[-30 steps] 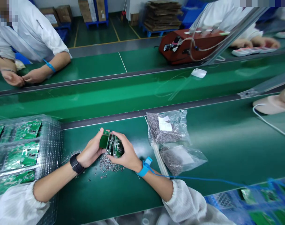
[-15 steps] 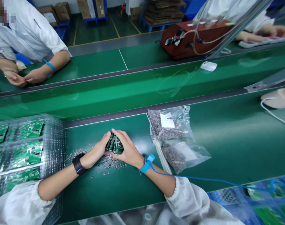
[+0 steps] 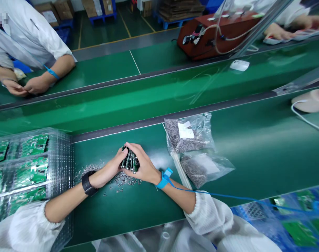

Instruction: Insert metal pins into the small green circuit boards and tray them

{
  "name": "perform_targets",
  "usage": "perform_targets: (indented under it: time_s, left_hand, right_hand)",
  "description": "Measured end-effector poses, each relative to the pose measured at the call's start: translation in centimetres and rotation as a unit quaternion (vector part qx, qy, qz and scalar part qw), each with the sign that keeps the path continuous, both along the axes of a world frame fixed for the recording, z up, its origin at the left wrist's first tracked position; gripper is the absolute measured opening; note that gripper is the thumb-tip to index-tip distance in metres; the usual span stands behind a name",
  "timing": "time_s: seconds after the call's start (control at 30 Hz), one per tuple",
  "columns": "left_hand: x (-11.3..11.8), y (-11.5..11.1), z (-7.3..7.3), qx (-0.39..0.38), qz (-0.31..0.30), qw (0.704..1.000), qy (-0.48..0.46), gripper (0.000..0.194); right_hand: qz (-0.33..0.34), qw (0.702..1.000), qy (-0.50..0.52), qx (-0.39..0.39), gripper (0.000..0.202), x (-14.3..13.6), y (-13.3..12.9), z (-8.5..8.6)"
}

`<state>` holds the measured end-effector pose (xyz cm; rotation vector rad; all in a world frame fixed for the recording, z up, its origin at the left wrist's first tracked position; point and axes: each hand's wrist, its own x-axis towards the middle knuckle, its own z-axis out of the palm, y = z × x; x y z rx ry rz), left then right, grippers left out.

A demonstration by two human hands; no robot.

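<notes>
Between my two hands is a stack of green circuit boards (image 3: 129,161), standing on edge side by side with bright metal bits along them. My left hand (image 3: 112,168) closes on the stack's left side, its thumb at the top. My right hand (image 3: 143,164) wraps round the right side, fingers over the far edge and thumb at the near edge. Small silvery metal parts (image 3: 125,179) lie loose on the green bench below the hands, and another heap (image 3: 92,168) lies beyond my left wrist. The boards' lower parts are hidden by my hands.
Clear plastic trays (image 3: 61,157) of green boards stand at left. Two bags of small parts, one farther (image 3: 187,134) and one nearer (image 3: 198,168), lie right of a pale strip (image 3: 181,171). A blue cord (image 3: 222,196) trails from my right wristband. Co-workers sit across the bench.
The stack has turned slightly in my hands, so more board edges and metal bits face up. Both hands stay closed round it. The camera view has shifted a little.
</notes>
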<state>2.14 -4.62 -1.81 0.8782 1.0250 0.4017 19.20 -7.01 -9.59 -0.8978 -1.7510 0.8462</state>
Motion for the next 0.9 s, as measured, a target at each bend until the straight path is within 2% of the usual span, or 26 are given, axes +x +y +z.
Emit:
perform_targets:
  time_s: [0.1, 0.2, 0.37, 0.47, 0.57, 0.7, 0.9]
  left_hand:
    - [0.09, 0.23, 0.39, -0.013, 0.011, 0.999, -0.027, 0.063]
    - [0.13, 0.32, 0.33, 0.005, 0.014, 1.000, -0.014, 0.065]
    - [0.30, 0.18, 0.15, 0.056, 0.036, 0.998, 0.007, 0.060]
    - [0.39, 0.16, 0.22, 0.074, 0.035, 0.997, 0.011, 0.071]
    - [0.42, 0.13, 0.27, 0.082, 0.020, 0.996, 0.018, 0.079]
    - [0.40, 0.00, 0.19, 0.104, 0.009, 0.994, 0.028, 0.071]
    - [0.30, -0.01, 0.05, 0.107, 0.026, 0.994, 0.006, 0.068]
  right_hand:
    - [0.009, 1.000, 0.013, 0.021, 0.094, -0.01, 0.01, 0.02]
    - [0.020, 0.999, 0.011, 0.032, 0.099, -0.12, 0.11, -0.02]
    - [0.010, 1.000, 0.015, -0.009, 0.115, -0.21, 0.13, -0.10]
    - [-0.004, 0.999, 0.013, -0.030, 0.112, -0.26, 0.02, 0.02]
    - [-0.011, 1.000, 0.022, -0.010, 0.107, -0.35, 0.00, 0.22]
    - [-0.003, 0.998, 0.060, 0.024, 0.106, -0.49, 0.08, 0.26]
    - [-0.031, 0.993, 0.106, -0.029, 0.103, -0.68, -0.10, -0.11]
